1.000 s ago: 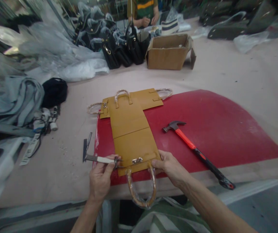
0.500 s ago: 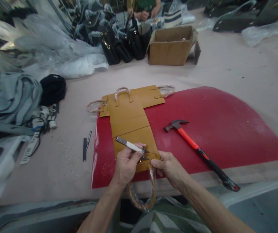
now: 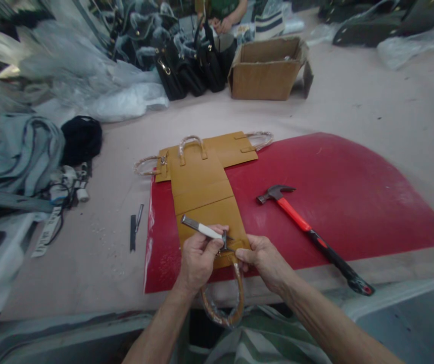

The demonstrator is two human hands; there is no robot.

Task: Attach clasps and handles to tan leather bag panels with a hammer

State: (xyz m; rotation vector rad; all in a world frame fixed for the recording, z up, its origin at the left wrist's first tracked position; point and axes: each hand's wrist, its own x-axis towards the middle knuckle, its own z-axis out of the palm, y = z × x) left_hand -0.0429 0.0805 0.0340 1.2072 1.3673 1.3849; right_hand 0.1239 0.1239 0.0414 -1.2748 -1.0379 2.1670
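Note:
My left hand [image 3: 197,263] is closed around a metal hand punch [image 3: 207,230] with a white-wrapped shaft. The tool lies tilted over the near end of a mustard-yellow bag panel [image 3: 201,182], its dark forked end close to the strap there. My right hand [image 3: 268,260] pinches the panel's right edge near that same end, thumb on top. A plastic-wrapped handle [image 3: 239,303] hangs from the near end, over the table edge. The small metal fitting between my hands is partly hidden by my fingers.
Under the panel is a red sheet [image 3: 334,192], with a claw hammer [image 3: 294,216] lying on it. Two slim metal tools [image 3: 132,232] lie to the left. Farther back are a cardboard box [image 3: 262,73], black handbags [image 3: 171,73], plastic wrapping [image 3: 126,98] and another person's hands [image 3: 222,24].
My hands and the punch stay almost where they were. In the background, the other person's hands have shifted a little to the left.

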